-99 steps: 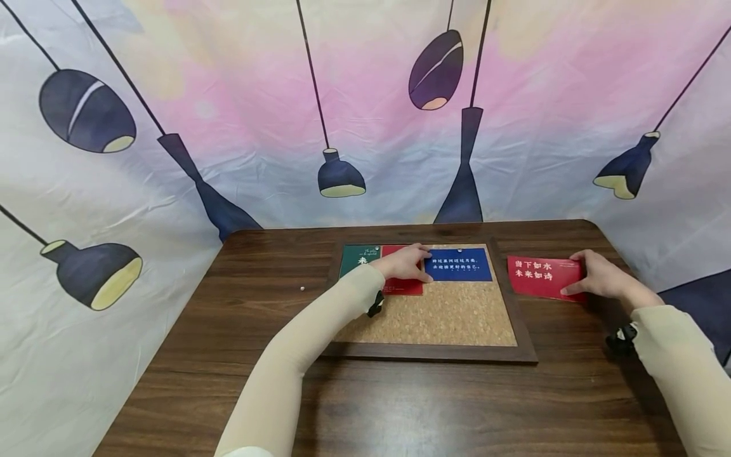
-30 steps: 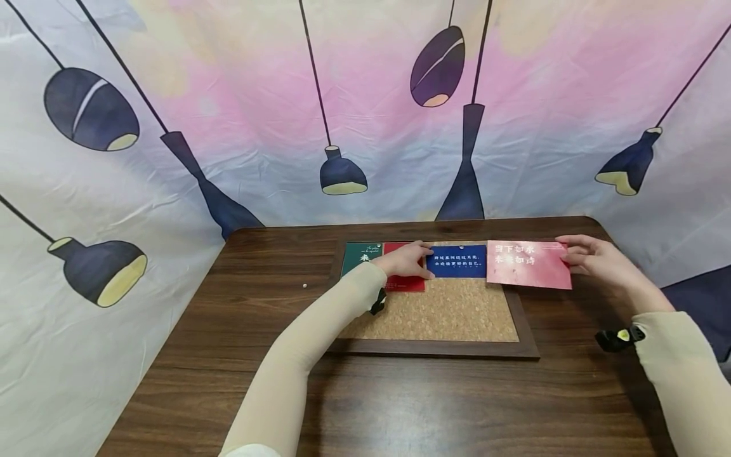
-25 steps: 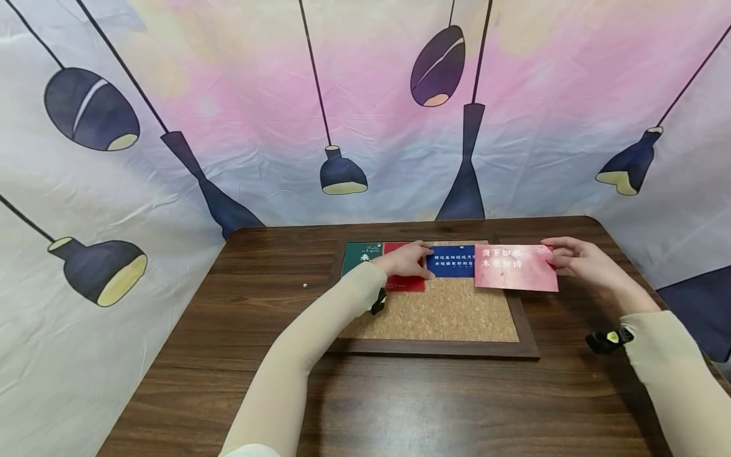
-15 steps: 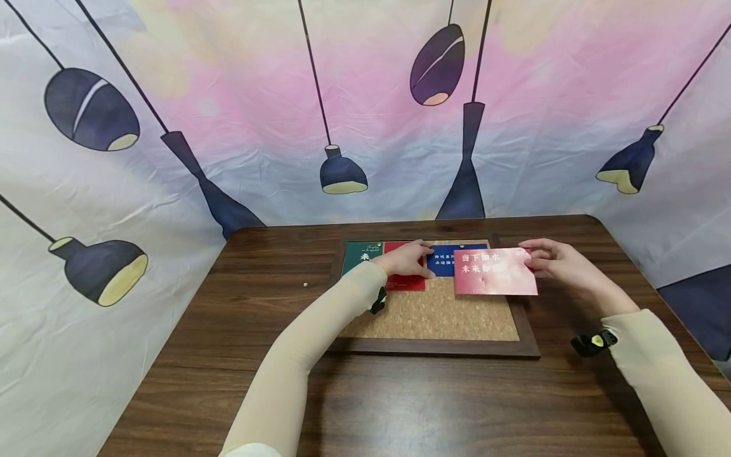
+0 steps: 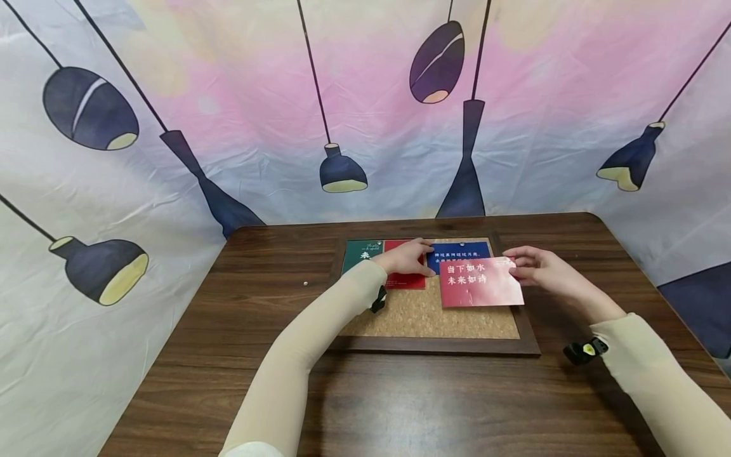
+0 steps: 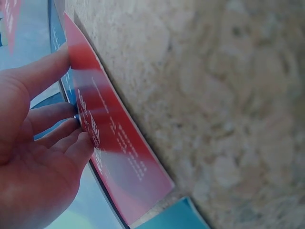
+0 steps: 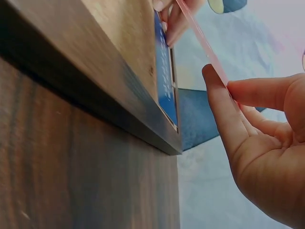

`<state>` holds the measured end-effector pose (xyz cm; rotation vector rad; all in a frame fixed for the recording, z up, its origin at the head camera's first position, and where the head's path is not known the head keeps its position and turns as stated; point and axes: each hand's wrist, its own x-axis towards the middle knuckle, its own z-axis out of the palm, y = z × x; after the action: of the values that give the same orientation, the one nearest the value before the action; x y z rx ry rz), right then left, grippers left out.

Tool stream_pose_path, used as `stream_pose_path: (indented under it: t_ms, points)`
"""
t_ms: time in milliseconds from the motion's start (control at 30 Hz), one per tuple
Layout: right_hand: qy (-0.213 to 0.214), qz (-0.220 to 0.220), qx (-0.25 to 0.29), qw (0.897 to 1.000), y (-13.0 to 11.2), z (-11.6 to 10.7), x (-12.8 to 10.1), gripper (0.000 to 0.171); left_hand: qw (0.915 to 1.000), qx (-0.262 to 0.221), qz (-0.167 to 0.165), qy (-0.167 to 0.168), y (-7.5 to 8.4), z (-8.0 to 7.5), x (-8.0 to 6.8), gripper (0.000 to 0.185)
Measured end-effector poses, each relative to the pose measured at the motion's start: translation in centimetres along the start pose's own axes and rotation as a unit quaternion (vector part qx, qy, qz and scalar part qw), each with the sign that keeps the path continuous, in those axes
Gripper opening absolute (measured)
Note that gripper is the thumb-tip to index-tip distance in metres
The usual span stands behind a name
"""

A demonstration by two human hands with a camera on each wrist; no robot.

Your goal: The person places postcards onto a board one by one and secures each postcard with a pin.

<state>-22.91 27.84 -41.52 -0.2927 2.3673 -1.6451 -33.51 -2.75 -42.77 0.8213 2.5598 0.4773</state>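
My right hand (image 5: 537, 270) pinches a red card (image 5: 480, 287) with white lettering by its right edge. That card is raised over the cork board (image 5: 411, 320) and covers the lower part of a blue card (image 5: 457, 249). In the right wrist view the held card (image 7: 205, 43) is seen almost edge-on between thumb and fingers. My left hand (image 5: 404, 259) rests over another red card (image 5: 408, 281), its fingertips at the blue card's left edge. The left wrist view shows its fingers touching that red card (image 6: 114, 138). Left of it lies a green card (image 5: 358, 252), partly hidden by my sleeve.
The board's dark wooden frame (image 5: 434, 345) lies on a brown wood-grain table (image 5: 228, 355). A small white pin or bead (image 5: 305, 284) lies on the table left of the board. Behind the table hangs a cloth (image 5: 245, 127) printed with lamps.
My right hand has picked up the red card from the table right of the board and carried it left, then slightly nearer, over the blue card. My left hand has stayed in place.
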Motion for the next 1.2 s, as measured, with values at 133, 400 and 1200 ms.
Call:
stream_pose_path:
  t_ms: [133,400,1200]
  points:
    - [-0.006,0.012,-0.005,1.000,0.4,0.7,-0.1,0.047,1.0000,0.000,0.004,0.002,0.0,-0.1,0.0,0.070]
    - [-0.025,0.010,-0.015,1.000,1.1,1.7,-0.2,0.045,1.0000,0.001,0.000,0.003,0.1,-0.1,0.0,0.070]
    - [-0.023,0.009,-0.157,0.987,1.4,3.1,-0.2,0.039,1.0000,0.002,0.000,0.007,0.1,0.1,-0.2,0.070]
